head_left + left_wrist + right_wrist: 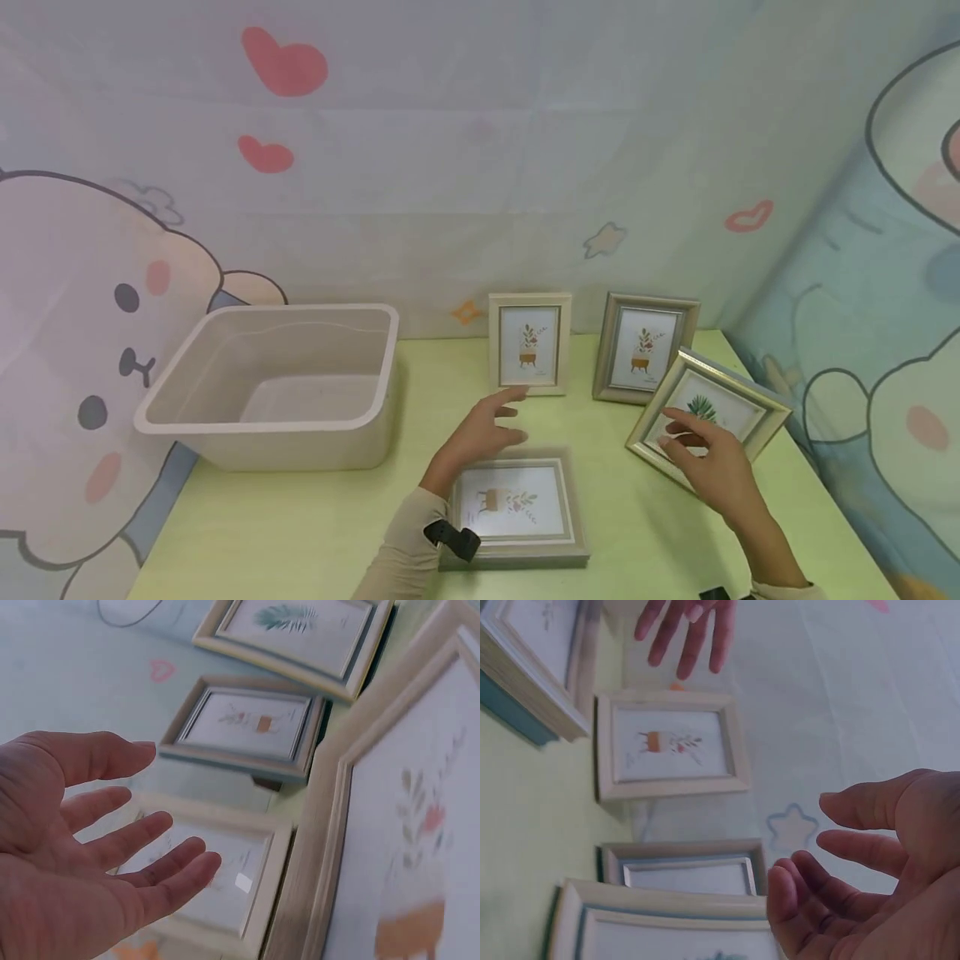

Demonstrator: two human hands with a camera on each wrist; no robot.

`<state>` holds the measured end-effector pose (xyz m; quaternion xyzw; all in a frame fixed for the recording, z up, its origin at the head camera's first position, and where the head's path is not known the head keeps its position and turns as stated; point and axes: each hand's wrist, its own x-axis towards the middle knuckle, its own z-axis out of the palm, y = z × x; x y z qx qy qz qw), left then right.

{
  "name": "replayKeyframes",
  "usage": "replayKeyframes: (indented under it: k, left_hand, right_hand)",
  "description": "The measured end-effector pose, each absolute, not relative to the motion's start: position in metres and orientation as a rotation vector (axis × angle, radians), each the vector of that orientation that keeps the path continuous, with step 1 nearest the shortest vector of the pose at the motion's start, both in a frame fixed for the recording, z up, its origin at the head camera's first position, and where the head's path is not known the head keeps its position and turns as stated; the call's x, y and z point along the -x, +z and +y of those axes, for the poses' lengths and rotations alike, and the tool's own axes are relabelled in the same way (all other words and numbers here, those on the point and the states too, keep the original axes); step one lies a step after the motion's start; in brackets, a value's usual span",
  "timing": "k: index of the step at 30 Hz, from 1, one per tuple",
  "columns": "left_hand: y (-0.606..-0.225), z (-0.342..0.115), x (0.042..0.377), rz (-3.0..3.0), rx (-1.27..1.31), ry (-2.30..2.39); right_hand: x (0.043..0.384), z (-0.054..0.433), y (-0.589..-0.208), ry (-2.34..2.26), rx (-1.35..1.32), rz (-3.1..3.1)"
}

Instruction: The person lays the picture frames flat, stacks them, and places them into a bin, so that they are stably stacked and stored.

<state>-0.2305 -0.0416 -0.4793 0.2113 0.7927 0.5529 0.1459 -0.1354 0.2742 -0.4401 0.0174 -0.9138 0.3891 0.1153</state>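
Note:
My left hand hovers with spread fingers over the far edge of a picture frame lying flat, its potted-plant print facing up. Nothing is between the left fingers in the left wrist view. A cream picture frame with a similar print stands upright behind that hand. My right hand, fingers loosely bent and holding nothing, is in front of a pale gold-edged picture frame with a green leaf print, covering part of it. That frame stands at an angle and overlaps the lower corner of a grey-brown upright picture frame.
An empty beige plastic tub stands at the left of the light green table. A cartoon-printed cloth hangs behind the table and along its sides. Dark devices are strapped to both wrists.

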Motion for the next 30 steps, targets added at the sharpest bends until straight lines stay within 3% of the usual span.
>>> replayKeyframes:
  k: [11, 30]
  left_hand:
    - [-0.482, 0.019, 0.244, 2.141, -0.638, 1.655]
    - [-0.501, 0.055, 0.264, 2.13, -0.656, 1.69]
  right_hand:
    - [0.126, 0.3, -0.417, 0.966, 0.044, -2.401]
    - [0.123, 0.333, -0.411, 0.876, 0.249, -2.115]
